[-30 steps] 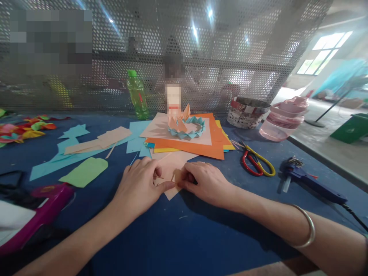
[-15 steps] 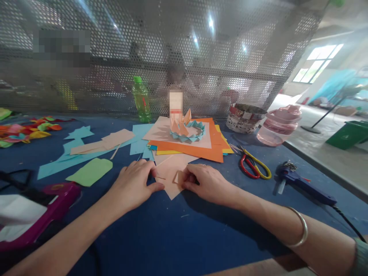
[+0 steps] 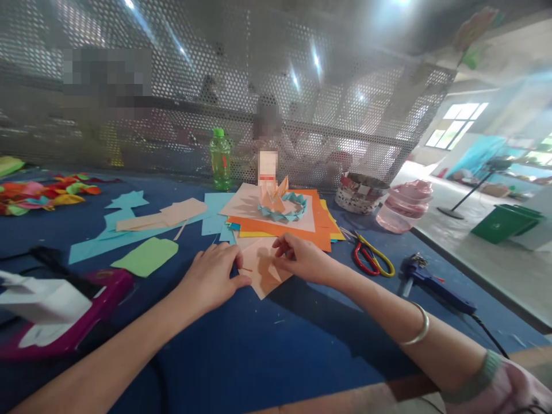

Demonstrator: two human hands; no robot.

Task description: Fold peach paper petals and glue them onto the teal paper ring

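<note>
A peach sheet of paper (image 3: pixel 261 283) lies with one corner toward me, and a small flap stands up near its right side. My left hand (image 3: pixel 218 271) rests at its left edge, thumb and fingers apart, beside a thin dark line on the sheet. Just above the right part of the paper, my right hand (image 3: pixel 304 259) hovers with loosely bent, parted fingers and casts a shadow on it. Behind the sheet, a ring of folded blue paper (image 3: pixel 297 214) with pointed peach paper pieces (image 3: pixel 276 196) sits on a stack of orange paper (image 3: pixel 321 227).
Red-and-yellow-handled scissors (image 3: pixel 373 259) and a blue glue gun (image 3: pixel 444 287) lie to the right. Behind them stand a woven basket (image 3: pixel 361 195) and a pink bottle (image 3: pixel 404 207). Green paper (image 3: pixel 146 257), a magenta power strip (image 3: pixel 114 287) and a green bottle (image 3: pixel 221 164) are leftward.
My right hand has lifted off the peach paper's flap, and its fingers have loosened. My left hand keeps its place at the paper's edge. The view has shifted slightly.
</note>
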